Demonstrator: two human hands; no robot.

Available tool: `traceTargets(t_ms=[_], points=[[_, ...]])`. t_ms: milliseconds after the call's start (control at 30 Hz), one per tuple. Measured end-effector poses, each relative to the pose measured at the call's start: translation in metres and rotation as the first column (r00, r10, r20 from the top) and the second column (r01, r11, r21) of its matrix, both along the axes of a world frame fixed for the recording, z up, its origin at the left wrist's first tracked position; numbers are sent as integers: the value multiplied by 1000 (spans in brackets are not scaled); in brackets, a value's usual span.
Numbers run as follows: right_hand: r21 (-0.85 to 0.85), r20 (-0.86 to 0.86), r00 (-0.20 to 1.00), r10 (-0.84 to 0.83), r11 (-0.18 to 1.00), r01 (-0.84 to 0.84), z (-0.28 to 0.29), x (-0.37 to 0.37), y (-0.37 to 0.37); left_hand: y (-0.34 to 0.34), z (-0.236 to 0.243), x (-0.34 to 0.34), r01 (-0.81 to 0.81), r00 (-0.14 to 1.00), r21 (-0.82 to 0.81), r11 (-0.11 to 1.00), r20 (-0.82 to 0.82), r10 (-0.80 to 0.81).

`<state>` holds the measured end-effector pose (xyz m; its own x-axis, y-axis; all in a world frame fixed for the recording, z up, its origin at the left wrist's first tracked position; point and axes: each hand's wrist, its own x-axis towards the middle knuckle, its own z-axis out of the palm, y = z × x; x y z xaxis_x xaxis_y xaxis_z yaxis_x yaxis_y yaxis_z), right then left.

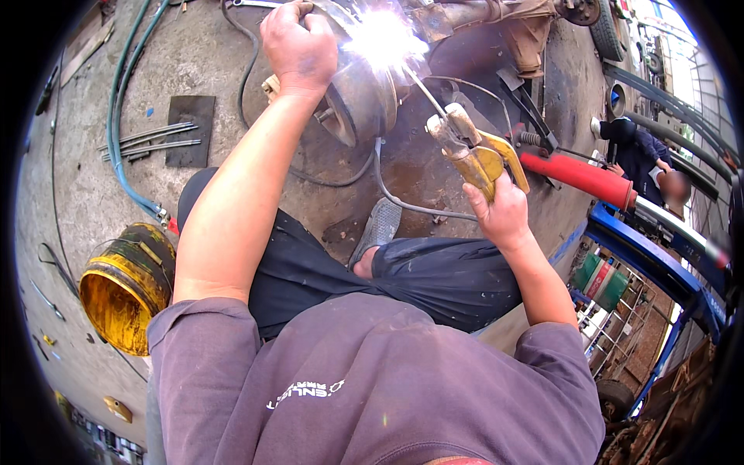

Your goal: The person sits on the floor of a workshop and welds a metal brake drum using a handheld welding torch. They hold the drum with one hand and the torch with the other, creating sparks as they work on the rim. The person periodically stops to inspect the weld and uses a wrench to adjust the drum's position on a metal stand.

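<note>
Head view: a white welding glare (385, 40) burns at 12 o'clock, at the upper edge of a rusty metal drum (363, 105) that sits above the floor (263, 147). From about 2 o'clock a yellow electrode holder (471, 155) slants up and left, carrying a thin welding rod (425, 91) whose far end runs into the glare; the exact contact there is washed out.

Near 3 o'clock, the right hand (504, 213) has its grip closed round the holder's yellow handle, with the lever angled away on the right side. At 11 o'clock the left hand (301, 50) is curled by the drum's upper left rim; I cannot tell whether that grip is pinching anything.

A grey cable (418, 208) loops below the drum toward the right hand. A grey sandal (376, 230) shows at the centre, between legs in dark trousers (449, 271).

At 10 o'clock several metal rods (163, 146) lie partly across a dark flat plate (191, 108), with blue-green hoses (116, 132) running just beside. Between 8 and 9 o'clock a yellow-stained bucket (143, 252) is tipped on its side. A red cylinder (577, 180) stretches across 2 to 3 o'clock, and beyond it another person (643, 151) bends down in dark clothes.
</note>
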<state>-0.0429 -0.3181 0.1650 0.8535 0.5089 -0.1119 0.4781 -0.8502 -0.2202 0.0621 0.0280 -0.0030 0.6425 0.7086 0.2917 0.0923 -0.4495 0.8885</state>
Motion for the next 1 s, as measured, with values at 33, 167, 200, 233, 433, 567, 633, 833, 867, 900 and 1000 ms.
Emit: traceTargets(t_ms=[33,167,200,233,433,567,633,833,867,900,1000], points=[[4,9,1000,8,1000,-8,0,1,0,-1,1,0,-2,1000,-9,1000,2,2],[6,2,1000,16,1000,-16,0,3,0,-2,3,0,1,1000,-29,1000,21,-1],[8,-8,1000,7,1000,-7,0,3,1,-3,3,0,5,1000,-24,1000,21,-4],[15,-1,1000,11,1000,-11,0,3,2,-2,4,-1,7,1000,-19,1000,20,-7],[-1,40,999,3,1000,-3,1,1,-3,22,0,-3,353,935,-717,601,244,-257],[187,120,990,-78,981,55,22,7,-7,-4,10,-4,-13,998,25,1000,60,11],[272,130,967,-221,945,180,38,9,-32,-5,11,-3,-13,999,-6,1000,53,14],[757,30,742,-669,500,420,45,-19,-120,1,7,-1,68,996,-93,993,64,-62],[809,-39,694,-719,385,444,33,-34,-143,1,8,-1,70,997,-98,993,47,-65],[864,-142,640,-755,221,453,20,-52,-157,2,10,1,97,995,-120,988,51,-91],[800,-262,326,-908,-16,600,-21,-95,-172,7,8,-1,172,985,-221,960,31,-169]])
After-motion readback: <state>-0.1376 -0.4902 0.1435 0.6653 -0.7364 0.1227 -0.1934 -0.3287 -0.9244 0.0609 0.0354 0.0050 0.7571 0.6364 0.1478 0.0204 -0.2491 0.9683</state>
